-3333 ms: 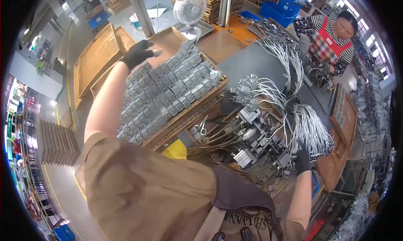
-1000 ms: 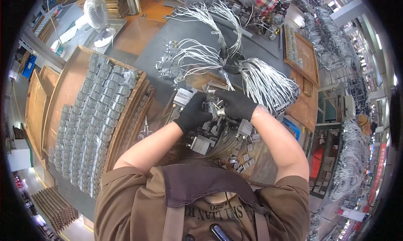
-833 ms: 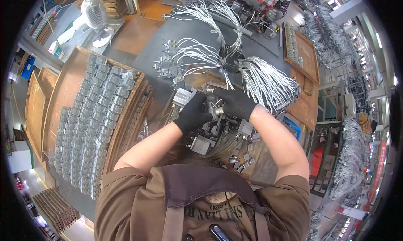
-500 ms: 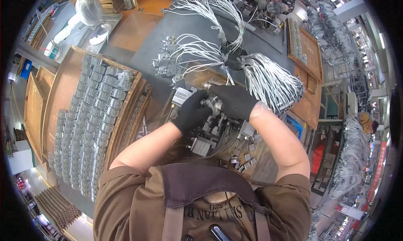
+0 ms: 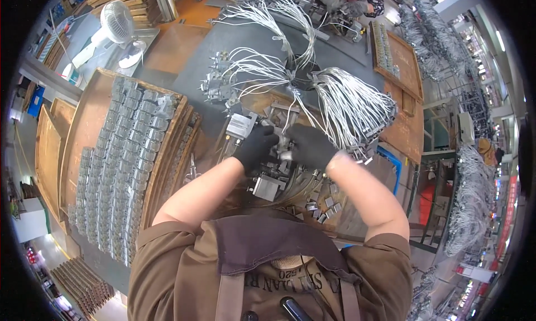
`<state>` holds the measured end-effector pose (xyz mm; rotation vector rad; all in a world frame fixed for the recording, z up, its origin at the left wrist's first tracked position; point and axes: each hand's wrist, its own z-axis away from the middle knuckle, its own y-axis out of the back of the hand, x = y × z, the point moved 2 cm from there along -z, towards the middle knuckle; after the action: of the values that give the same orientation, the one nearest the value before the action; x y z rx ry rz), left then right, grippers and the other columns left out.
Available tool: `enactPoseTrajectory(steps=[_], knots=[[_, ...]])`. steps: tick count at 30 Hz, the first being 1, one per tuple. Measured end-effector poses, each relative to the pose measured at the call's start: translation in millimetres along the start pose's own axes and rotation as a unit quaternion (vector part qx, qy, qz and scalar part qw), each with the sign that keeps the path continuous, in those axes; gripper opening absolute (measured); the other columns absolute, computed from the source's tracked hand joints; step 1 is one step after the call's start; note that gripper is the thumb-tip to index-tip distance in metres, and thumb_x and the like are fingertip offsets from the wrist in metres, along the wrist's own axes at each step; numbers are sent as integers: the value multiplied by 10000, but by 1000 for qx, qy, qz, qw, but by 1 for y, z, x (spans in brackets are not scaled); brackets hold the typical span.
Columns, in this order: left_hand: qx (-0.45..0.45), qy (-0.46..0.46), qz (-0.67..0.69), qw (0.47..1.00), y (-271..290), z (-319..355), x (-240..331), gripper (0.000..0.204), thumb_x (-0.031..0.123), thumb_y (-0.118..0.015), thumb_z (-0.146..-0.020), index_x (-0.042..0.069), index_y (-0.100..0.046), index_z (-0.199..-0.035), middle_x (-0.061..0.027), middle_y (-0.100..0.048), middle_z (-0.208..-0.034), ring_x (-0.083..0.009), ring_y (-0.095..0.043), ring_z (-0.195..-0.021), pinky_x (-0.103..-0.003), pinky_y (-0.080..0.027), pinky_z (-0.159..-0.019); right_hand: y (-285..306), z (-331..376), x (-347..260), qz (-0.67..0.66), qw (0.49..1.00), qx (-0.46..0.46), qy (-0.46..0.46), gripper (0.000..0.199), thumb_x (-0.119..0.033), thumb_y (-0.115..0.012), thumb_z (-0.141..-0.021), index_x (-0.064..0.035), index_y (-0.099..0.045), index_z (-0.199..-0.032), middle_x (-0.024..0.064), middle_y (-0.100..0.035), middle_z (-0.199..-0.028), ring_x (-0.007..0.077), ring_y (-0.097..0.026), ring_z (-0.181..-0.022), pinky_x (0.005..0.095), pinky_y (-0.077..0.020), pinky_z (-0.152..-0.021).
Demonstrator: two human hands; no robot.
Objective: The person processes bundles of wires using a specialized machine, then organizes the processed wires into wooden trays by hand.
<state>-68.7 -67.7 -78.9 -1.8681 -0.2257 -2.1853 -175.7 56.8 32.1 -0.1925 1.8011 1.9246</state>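
Observation:
My left hand [image 5: 257,146] and my right hand [image 5: 310,146], both in black gloves, work close together over a metal fixture [image 5: 277,169] on the bench. A small silver metal part [image 5: 285,155] shows in the gap between them. Both hands are closed, their fingers curled inward. What the fingertips grip is mostly hidden. Just beyond the hands, white wires [image 5: 357,106] fan out in a thick bundle, and a few strands run down close to my right fingers. A grey block [image 5: 241,125] sits beside my left hand, and another metal block [image 5: 268,187] lies nearer me.
On the left, a wooden tray [image 5: 84,106] holds rows of grey metal parts [image 5: 120,170]. Loose small metal pieces [image 5: 329,206] lie at the near right. More wired parts [image 5: 220,81] rest beyond, a white fan [image 5: 117,22] stands far left, and another person's hand [image 5: 357,8] is at the far side.
My right hand has turned and dropped slightly, staying beside the left. Some white strands now hang down toward my right fingers. The whole view has shifted a little.

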Motion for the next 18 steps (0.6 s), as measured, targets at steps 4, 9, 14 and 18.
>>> enactPoseTrajectory(steps=[4,9,14,18], knots=[[-49,85,19,995,-15,10,-1,367,306,-654,-783,5,-573,-976,-138,-591,-934,-242,-605,-892,-392,-490,-758,-30,13,8,47,999,-14,-4,352,-215,-719,-706,-74,-620,-1013,144,-644,-875,342,-631,-861,456,-491,-754],[-48,-40,-353,933,-9,24,20,505,379,-685,-763,38,-550,-1111,-194,-578,-1075,-366,-604,-979,-457,-482,-833,-43,18,14,98,995,-29,15,281,-136,-679,-698,-84,-633,-970,135,-651,-851,324,-647,-832,443,-504,-712],[-31,-70,-375,924,-9,22,23,487,346,-680,-806,99,-534,-1200,-216,-595,-1098,-407,-592,-991,-464,-488,-821,-57,0,12,82,994,-63,-39,270,-87,-647,-689,-86,-656,-959,132,-663,-854,321,-655,-811,438,-514,-710],[-24,-19,-371,928,-14,10,11,379,280,-658,-822,84,-527,-1119,-193,-594,-1054,-387,-604,-965,-469,-480,-786,-62,-4,19,91,994,-21,-55,233,-104,-637,-693,-84,-663,-923,129,-660,-838,313,-657,-778,438,-514,-707]])
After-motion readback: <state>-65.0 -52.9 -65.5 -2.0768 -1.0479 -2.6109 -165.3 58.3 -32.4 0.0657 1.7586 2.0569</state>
